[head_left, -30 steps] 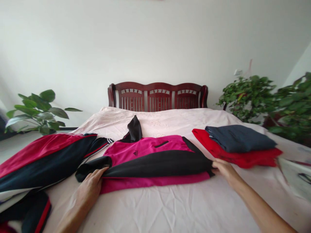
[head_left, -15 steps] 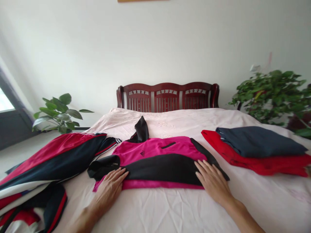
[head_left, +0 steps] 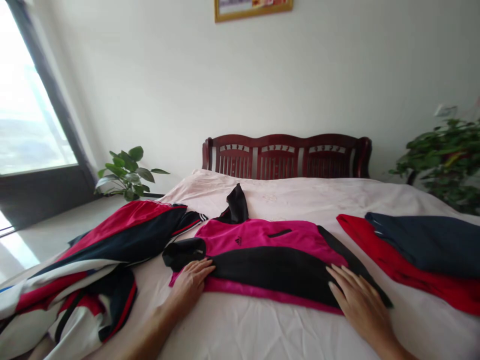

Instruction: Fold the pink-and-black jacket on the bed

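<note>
A magenta and black jacket (head_left: 277,265) lies folded lengthwise across the bed, its black collar standing up at the far left side. My left hand (head_left: 194,281) rests flat on its near left part, just below the black collar piece, fingers stretched out. On the near right end lies my right hand (head_left: 360,297), palm down with the fingers apart. Neither hand grips the cloth; both only press on it. What lies under the palms is hidden.
Left of the jacket sprawls a red, navy and white tracksuit top (head_left: 123,235). Folded navy clothing (head_left: 427,242) lies on folded red clothing (head_left: 378,255) at the right. A wooden headboard (head_left: 285,157) stands behind the pale bedsheet (head_left: 300,192). Plants flank the bed.
The view has turned left and up, so everything sits further right and lower, and more of the window and picture frame shows. Both hands stay on the jacket.
</note>
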`<state>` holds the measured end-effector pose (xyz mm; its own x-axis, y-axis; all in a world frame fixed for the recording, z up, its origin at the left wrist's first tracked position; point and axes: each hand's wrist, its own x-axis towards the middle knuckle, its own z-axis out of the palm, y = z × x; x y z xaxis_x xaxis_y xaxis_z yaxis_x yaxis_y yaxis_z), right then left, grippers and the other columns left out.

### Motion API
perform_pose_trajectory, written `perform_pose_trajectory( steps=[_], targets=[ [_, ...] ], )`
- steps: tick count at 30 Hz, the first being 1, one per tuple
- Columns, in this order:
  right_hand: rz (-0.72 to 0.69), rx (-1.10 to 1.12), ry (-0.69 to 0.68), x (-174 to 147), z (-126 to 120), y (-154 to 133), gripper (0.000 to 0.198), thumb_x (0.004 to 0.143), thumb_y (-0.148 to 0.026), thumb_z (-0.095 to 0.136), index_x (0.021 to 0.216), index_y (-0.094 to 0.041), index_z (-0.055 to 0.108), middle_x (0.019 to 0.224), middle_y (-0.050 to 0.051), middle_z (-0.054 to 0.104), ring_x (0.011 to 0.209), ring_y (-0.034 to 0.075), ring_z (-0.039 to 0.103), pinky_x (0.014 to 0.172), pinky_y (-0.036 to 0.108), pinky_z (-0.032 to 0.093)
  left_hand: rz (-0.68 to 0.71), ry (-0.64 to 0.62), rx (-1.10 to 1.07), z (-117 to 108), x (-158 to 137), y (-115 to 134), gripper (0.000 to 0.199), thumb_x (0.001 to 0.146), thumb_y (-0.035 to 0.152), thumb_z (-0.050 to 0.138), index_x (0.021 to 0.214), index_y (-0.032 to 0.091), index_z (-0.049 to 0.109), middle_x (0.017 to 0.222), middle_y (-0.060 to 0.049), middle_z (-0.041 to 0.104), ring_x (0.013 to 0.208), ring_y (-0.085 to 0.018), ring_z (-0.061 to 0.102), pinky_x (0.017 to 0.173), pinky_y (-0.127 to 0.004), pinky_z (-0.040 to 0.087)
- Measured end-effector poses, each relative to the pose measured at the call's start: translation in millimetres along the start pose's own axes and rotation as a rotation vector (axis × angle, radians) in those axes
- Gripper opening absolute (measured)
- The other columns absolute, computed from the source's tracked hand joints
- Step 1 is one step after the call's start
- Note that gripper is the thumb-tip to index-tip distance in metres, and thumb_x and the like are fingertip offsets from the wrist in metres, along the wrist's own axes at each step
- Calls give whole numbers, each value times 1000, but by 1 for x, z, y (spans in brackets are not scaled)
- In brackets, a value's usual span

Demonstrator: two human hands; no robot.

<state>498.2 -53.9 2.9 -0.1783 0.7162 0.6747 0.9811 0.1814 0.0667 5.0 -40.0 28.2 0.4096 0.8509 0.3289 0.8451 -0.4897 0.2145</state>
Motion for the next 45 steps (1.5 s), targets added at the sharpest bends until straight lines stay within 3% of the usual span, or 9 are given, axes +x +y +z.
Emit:
perform_pose_trajectory(
  steps=[15, 24, 27, 32, 38, 42, 45],
  targets=[
    [13, 40, 0, -2, 7, 7, 45, 91, -45, 40, 123, -26, 66, 127, 6, 68, 120, 28, 60, 100, 47, 45, 35, 72, -20, 2, -2, -2, 43, 90, 17, 49, 128, 28, 65, 135, -5, 64, 124, -24, 59, 108, -45, 46],
    [-35, 45, 17, -3, 13, 12, 45, 89, -43, 39, 121, -26, 67, 126, 6, 68, 117, 29, 62, 98, 49, 47, 21, 28, -22, -4, -2, 3, 44, 89, 17, 52, 130, 28, 63, 138, -5, 62, 126, -25, 58, 110, -46, 43],
    [-38, 45, 29, -3, 14, 13, 46, 89, -45, 40, 121, -26, 67, 125, 7, 69, 116, 30, 62, 96, 50, 48, 40, -8, -10, -5, -5, 1, 45, 91, 27, 57, 136, 30, 58, 143, -6, 58, 130, -27, 54, 112, -49, 40],
    [-46, 36, 43, -3, 13, 12, 46, 89, -45, 40, 121, -26, 67, 124, 6, 69, 116, 30, 62, 95, 49, 48, 98, -98, -43, -3, -7, -10, 68, 83, 52, 68, 144, 33, 48, 151, -9, 48, 137, -33, 45, 113, -54, 36],
    [-33, 42, 39, -2, 11, 11, 45, 90, -45, 40, 121, -25, 67, 125, 6, 69, 117, 28, 62, 97, 47, 48, 75, -30, -18, 5, -6, -12, 51, 86, 24, 60, 137, 32, 56, 146, -6, 55, 133, -27, 51, 113, -50, 38],
    [-36, 48, 56, -1, 11, 11, 44, 89, -44, 41, 120, -26, 67, 123, 5, 70, 115, 28, 63, 95, 46, 49, 45, -22, -31, 4, -6, -10, 66, 72, 3, 48, 132, 27, 59, 143, -3, 58, 133, -22, 51, 115, -45, 36],
    [-41, 51, 61, -1, 10, 10, 43, 90, -42, 40, 119, -26, 67, 123, 5, 70, 115, 27, 64, 94, 45, 50, 14, -34, -53, 2, -6, -9, 77, 61, -2, 43, 130, 26, 60, 142, -2, 59, 133, -20, 51, 115, -42, 36]
  ],
)
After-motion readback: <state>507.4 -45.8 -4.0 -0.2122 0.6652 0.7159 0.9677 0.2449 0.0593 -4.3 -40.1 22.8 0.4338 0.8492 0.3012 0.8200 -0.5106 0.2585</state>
